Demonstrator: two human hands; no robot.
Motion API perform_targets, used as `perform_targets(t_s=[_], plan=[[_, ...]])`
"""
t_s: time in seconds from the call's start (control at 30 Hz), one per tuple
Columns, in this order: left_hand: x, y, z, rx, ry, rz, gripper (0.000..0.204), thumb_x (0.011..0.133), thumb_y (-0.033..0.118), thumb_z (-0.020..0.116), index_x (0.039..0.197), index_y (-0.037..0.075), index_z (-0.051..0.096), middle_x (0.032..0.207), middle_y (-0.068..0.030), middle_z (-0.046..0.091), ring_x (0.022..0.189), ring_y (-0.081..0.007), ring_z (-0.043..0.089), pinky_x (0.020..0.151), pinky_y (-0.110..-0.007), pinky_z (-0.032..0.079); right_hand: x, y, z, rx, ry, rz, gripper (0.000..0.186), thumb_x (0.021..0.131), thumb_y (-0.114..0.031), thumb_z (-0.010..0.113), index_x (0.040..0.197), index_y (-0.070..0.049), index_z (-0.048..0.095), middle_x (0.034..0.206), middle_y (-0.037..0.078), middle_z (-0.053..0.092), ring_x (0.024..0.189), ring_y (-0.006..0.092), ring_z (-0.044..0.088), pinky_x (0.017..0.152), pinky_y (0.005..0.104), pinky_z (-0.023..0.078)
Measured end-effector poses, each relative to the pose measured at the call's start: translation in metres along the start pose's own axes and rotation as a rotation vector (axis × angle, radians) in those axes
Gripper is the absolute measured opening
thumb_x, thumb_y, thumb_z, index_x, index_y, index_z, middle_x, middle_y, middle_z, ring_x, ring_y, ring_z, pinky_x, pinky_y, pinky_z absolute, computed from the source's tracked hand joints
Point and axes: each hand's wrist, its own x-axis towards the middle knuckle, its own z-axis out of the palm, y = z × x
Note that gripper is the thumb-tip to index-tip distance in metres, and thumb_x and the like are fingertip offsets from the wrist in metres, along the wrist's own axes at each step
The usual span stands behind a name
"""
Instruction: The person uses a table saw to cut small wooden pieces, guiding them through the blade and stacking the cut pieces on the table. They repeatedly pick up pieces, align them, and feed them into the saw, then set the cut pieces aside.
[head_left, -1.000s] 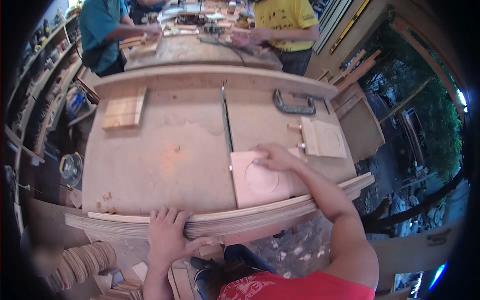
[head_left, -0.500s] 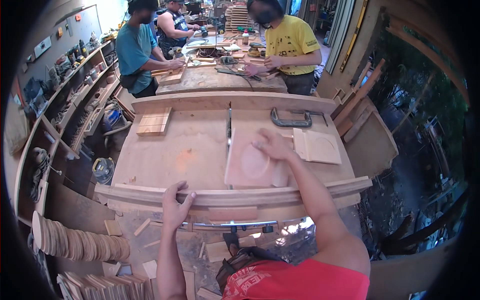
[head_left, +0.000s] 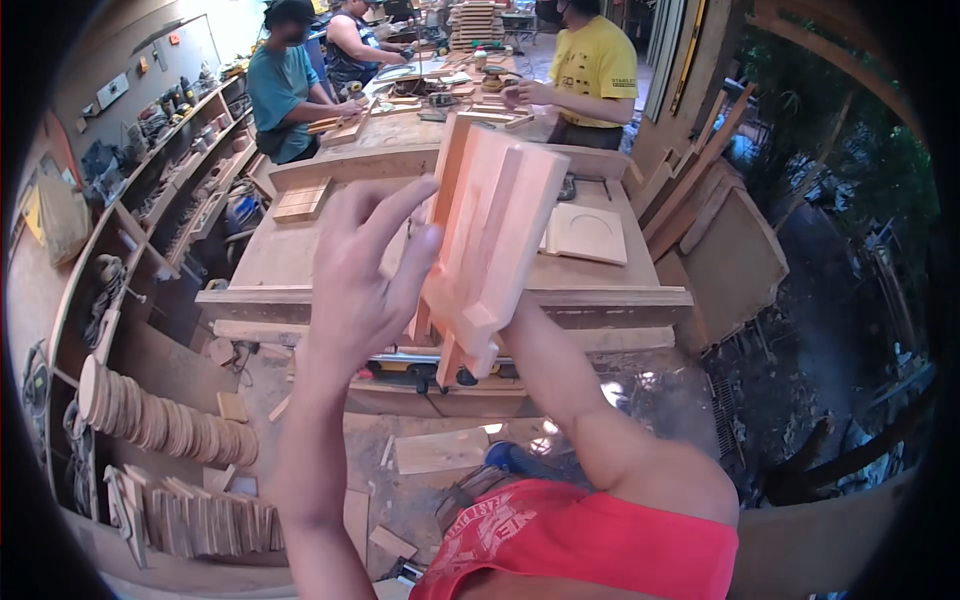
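Note:
A wooden board with raised strips and a small block fixed along it is lifted and tilted above the workbench, edge toward me. My right hand grips its lower part, with the palm side partly hidden by the wood. My left hand is raised beside the board's left edge, fingers stretched and apart, holding nothing. A square wooden panel with a round outline lies on the bench to the right. Behind the lifted board, a metal C-clamp is partly hidden.
Crossing the bench's near side is a long wooden rail. Joined wood strips lie at its far left. Three co-workers stand around the farther table. Round wooden discs and upright slats are stacked at lower left.
My right hand has lifted the wooden board off the bench and tipped it up. My left hand has left the near rail and risen beside it. The view has shifted.

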Motion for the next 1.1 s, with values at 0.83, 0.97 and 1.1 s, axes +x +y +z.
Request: perform_targets(t_s=[0.83, 0.97, 1.1], plan=[[-0.029, 0.159, 0.305, -0.554, 0.341, -0.982, 0.085, 0.086, 0.041, 0.086, 0.148, -0.004, 0.050, 0.136, -0.0189, 0.063, 0.127, -0.0290, 0.061, 0.111, -0.044, 0.045, -0.350, -0.143, -0.191, 0.556, 0.124, 0.808, 0.050, 0.109, -0.042, 0.055, 0.144, -0.006, 0.054, 0.126, 0.010, 0.063, 0.120, 0.0207, 0.063, 0.102, 0.0366, 0.054], [-0.061, 0.213, 0.354, -0.904, 0.220, -1.254, 0.087, 0.078, 0.046, 0.091, 0.139, -0.006, 0.057, 0.125, -0.0149, 0.068, 0.112, -0.0235, 0.068, 0.095, -0.038, 0.055, -0.398, -0.175, -0.234, 0.502, 0.166, 1.013, 0.050, 0.110, -0.042, 0.054, 0.145, -0.006, 0.053, 0.128, 0.011, 0.063, 0.120, 0.0208, 0.063, 0.103, 0.0376, 0.054], [-0.076, 0.269, 0.424, -0.789, 0.626, -1.126, 0.079, 0.077, 0.040, 0.092, 0.132, -0.007, 0.060, 0.119, -0.0134, 0.069, 0.107, -0.0228, 0.069, 0.092, -0.037, 0.056, -0.407, -0.198, -0.278, 0.421, 0.178, 1.193, 0.051, 0.111, -0.042, 0.052, 0.146, -0.005, 0.052, 0.130, 0.011, 0.063, 0.121, 0.0209, 0.064, 0.103, 0.0385, 0.053]])
